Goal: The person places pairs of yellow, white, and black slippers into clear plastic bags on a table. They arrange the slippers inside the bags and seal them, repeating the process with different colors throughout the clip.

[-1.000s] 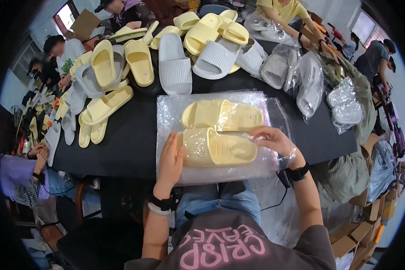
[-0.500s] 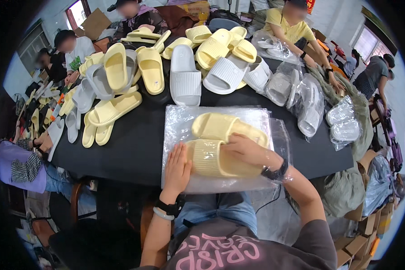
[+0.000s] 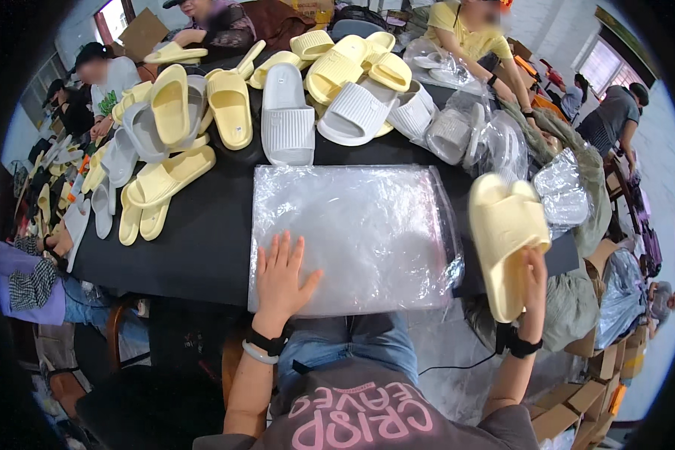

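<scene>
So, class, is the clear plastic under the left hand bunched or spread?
Spread: the clear plastic lies flat as a broad rectangle, the left hand resting on it.

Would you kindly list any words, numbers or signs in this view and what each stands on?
Wearer's dark grey T-shirt: large pink lettering, upside down, legible but not copied; a smaller line, unreadable.
Co-worker's white T-shirt: green print, too small to read.
Yellow carton behind: any markings too small to read.
Yellow slides in the right hand, clear plastic under the left hand: no lettering I can make out.
</scene>
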Demonstrator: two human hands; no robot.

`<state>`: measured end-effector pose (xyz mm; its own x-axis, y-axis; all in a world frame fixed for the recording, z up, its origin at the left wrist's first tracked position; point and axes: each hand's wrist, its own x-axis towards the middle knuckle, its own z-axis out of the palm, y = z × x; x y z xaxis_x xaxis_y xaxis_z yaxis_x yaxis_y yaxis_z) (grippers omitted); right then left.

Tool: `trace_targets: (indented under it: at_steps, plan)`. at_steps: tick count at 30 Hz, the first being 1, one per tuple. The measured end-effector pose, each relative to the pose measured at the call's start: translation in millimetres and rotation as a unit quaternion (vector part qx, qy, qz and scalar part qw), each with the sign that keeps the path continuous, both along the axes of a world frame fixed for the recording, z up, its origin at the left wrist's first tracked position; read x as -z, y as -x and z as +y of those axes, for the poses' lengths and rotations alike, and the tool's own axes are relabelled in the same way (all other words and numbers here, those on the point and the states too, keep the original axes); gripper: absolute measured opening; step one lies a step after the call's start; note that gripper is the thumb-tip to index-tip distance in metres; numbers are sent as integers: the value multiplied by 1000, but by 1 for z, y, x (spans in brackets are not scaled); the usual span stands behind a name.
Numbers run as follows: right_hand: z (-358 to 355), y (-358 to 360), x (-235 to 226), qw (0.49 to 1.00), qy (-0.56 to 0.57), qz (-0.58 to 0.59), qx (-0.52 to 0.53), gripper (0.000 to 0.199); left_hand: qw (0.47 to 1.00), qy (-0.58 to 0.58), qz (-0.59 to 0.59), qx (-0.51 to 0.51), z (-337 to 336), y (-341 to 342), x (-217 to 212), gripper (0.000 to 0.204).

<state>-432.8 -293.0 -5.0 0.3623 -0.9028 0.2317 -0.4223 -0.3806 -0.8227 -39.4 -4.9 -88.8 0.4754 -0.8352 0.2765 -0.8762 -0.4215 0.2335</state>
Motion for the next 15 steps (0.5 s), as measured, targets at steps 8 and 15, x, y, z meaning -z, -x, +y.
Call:
trace_targets:
  at_steps: [8,15]
  plan:
    - [115,-113,-59,976,129,-8,-177,23,1000,17,-5,24,2,-2,-5,67]
    - [113,-201,47,933,274,174,-158,29,999,-32,8,24,2,-2,-5,71]
